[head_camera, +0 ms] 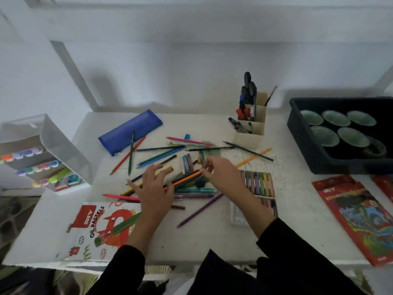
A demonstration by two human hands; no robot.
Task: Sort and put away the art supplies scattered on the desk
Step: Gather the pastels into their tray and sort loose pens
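Mid-counter, right hand [221,174] pinches an orange pencil [185,179]; left hand [153,189], spread open, seemingly steadies the pencil pile [192,190]. Likely gathering pencils; next, lift it clear.

The left hand [154,189] is covering part of the pencil pile [159,158], hiding the shafts beneath its palm. Blur is smearing the right hand's [221,174] fingertips at the orange pencil [185,178], leaving its grip unclear. Right of that hand, its forearm is hiding part of the pastel tray [258,184], and the frame edge is cutting off a red box [386,187].
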